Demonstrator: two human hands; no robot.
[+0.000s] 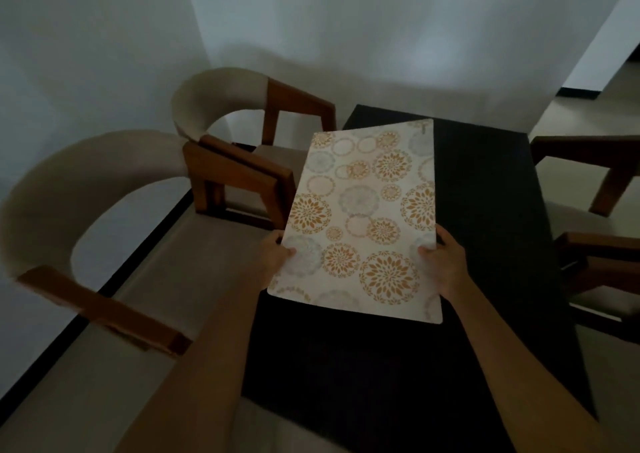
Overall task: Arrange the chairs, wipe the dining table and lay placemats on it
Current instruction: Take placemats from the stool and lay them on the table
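A cream placemat [367,210] with orange and grey round flower patterns hangs above the black dining table [485,210], its long side pointing away from me. My left hand [275,253] pinches its near left edge, thumb on top. My right hand [446,262] grips the near right edge the same way. Whether the mat's far end touches the tabletop cannot be told. Two beige chairs with brown wooden arms stand on the table's left side, one near [104,210] and one far [228,106].
Wooden arms of two more chairs show at the table's right, far [595,162] and near [602,258]. A white wall runs behind and to the left, with a black skirting line [149,241] along the floor. An open passage lies at the upper right.
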